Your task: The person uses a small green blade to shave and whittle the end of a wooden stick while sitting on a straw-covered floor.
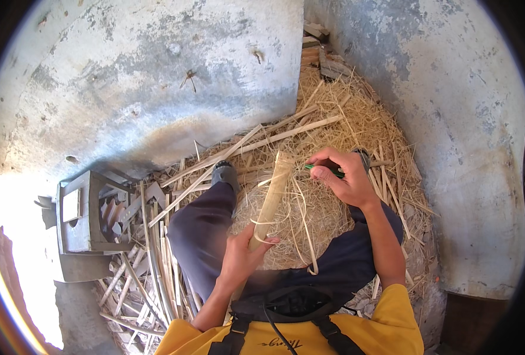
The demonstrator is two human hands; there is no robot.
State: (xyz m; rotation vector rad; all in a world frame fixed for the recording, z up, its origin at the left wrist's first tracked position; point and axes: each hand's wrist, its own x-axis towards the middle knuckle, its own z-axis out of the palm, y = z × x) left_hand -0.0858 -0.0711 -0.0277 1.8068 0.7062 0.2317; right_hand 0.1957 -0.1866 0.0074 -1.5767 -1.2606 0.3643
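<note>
My left hand (241,257) is wrapped round the lower part of a split bamboo piece (272,192), which slants up and away between my knees. Thin curled shavings (302,213) hang from the bamboo and loop near my left fingers. To the right of the bamboo's far end, my right hand (348,177) is closed on a small green-handled tool (310,167). Only a bit of its green shows between the fingers, and its blade or tip cannot be made out.
Straw-like shavings (357,124) cover the floor ahead. Long bamboo strips (298,130) lie across them and pile up on the left. A grey wooden box (84,216) stands at the left. Worn walls (156,71) rise ahead and at the right (469,148); broken wood (333,65) lies in the far corner.
</note>
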